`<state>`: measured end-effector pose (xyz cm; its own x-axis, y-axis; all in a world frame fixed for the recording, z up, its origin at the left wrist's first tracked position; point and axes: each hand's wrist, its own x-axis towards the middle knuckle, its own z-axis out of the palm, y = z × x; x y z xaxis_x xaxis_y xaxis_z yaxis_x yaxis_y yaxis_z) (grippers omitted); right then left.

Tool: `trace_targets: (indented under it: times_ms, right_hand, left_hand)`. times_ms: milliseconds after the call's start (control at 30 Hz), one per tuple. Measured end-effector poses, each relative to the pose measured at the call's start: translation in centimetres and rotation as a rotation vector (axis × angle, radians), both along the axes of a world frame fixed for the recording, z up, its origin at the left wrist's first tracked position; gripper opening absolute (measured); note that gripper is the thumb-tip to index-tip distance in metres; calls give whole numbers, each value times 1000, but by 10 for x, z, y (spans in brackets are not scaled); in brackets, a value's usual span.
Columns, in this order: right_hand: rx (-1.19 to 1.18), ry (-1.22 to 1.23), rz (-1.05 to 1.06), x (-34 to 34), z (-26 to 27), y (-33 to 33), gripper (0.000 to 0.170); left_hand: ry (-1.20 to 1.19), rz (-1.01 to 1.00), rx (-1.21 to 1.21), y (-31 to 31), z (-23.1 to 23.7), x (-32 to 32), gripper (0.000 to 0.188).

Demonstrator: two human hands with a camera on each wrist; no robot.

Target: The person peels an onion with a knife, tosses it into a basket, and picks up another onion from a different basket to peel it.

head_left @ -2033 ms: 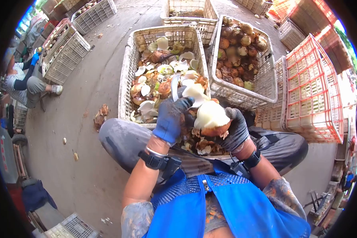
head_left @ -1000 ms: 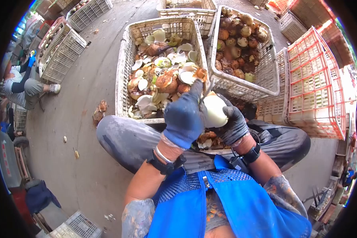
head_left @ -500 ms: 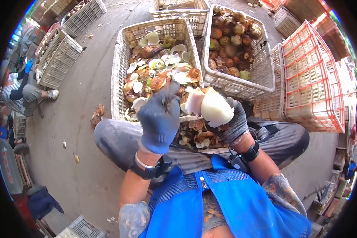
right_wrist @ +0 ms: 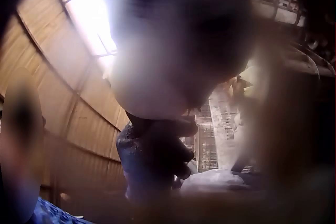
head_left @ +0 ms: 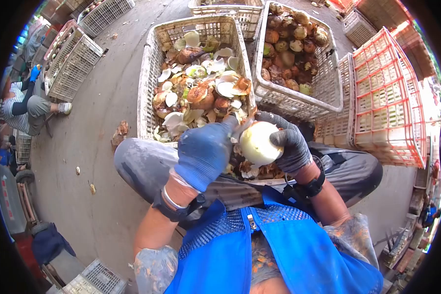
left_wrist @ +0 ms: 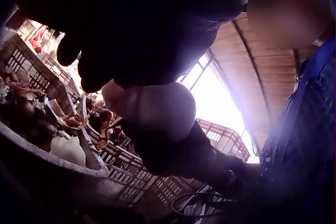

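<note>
The left hand [head_left: 206, 153], in a blue glove with dark fingers, is curled beside the onion's left side; a blurred knife [head_left: 237, 131] shows between them. A peeled, pale onion [head_left: 260, 143] sits in the right hand [head_left: 290, 146], which wears a dark grey glove; its thumb lies across the onion's right side. In the left wrist view, the onion [left_wrist: 165, 109] shows below the dark left hand [left_wrist: 142, 24]. The right wrist view is mostly blurred, with the other glove [right_wrist: 152, 155] under the pale onion [right_wrist: 157, 90].
A crate [head_left: 143, 93] of peels and onion pieces stands in front, beside a crate [head_left: 339, 73] of unpeeled onions. More peels [head_left: 250, 171] lie between the legs. Stacked crates with red netting [head_left: 384, 98] stand at the right. Another person [head_left: 22, 110] sits at the far left near crates.
The left hand has moved rightward back against the onion. The loose flap seen on the onion's left half a second ago no longer shows there, and the onion now appears rounder.
</note>
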<state>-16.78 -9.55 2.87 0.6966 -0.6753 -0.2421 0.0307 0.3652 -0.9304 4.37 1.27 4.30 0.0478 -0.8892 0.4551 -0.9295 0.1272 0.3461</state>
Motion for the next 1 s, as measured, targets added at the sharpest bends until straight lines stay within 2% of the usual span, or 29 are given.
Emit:
trace_targets:
  times_ms: [33, 67, 167, 200, 233, 300, 333, 367, 433, 467, 500, 567, 600, 633, 700, 767, 833, 900, 933, 967, 1000]
  right_hand:
    - [201, -91, -17, 0, 3, -1, 67]
    - [397, -184, -37, 0, 6, -3, 66]
    - [464, -244, -90, -1, -3, -11, 73]
    - [516, -262, -82, 0, -6, -12, 72]
    - [518, -260, -74, 1, -6, -10, 72]
    - [175, -60, -26, 2, -7, -2, 64]
    - [61, -30, 24, 2, -9, 1, 65]
    - [66, -27, 28, 4, -8, 4, 65]
    - [421, -216, -58, 7, -4, 7, 66]
    - [447, -243, -29, 4, -7, 0, 69]
    - [443, -247, -32, 2, -9, -5, 69]
    - [447, -219, -36, 0, -12, -9, 71]
    - [458, -226, -31, 0, -11, -8, 73]
    - [456, -227, -24, 1, -10, -10, 73]
    - [450, -194, 47, 2, -8, -13, 74]
    - [439, -191, 61, 5, 6, -21, 74]
    - [426, -185, 65, 1, 8, -25, 73]
    - [539, -332, -44, -9, -2, -17, 65]
    - [588, -406, -97, -12, -2, -18, 61]
    - [857, -539, 104, -18, 1, -17, 53]
    - [831, -499, -9, -16, -4, -8, 52]
  left_hand:
    - [118, 9, -53, 0, 0, 3, 30]
    - [83, 79, 76, 6, 4, 3, 42]
    - [56, -1, 45, 13, 16, -10, 46]
    - [-95, 16, 79, 12, 16, -16, 52]
    - [-95, 25, 80, 8, 11, -17, 52]
    - [-117, 82, 60, 1, -2, -15, 49]
    - [-77, 73, 173, 1, -1, -13, 44]
    - [-74, 77, 178, 2, -3, -10, 44]
    - [218, 123, 245, 2, -10, -1, 47]
    - [357, 88, 187, 1, -21, 10, 51]
    - [353, 84, 184, -1, -27, 11, 51]
    - [976, -19, 100, 0, -36, 11, 53]
    - [929, -64, 196, 1, -23, 12, 56]
    - [927, -59, 191, -3, -24, 13, 56]
    - [1381, -111, 551, -11, -24, 9, 41]
    - [1442, -140, 578, -12, -13, 4, 37]
    - [1540, -32, 436, -9, 2, -10, 33]
    - [1475, -9, 390, -8, 5, -15, 26]
    - [1340, -44, 346, -10, -2, -19, 23]
    - [1208, -77, 308, -12, -8, -23, 20]
    - [884, -66, 205, -12, -4, -27, 20]
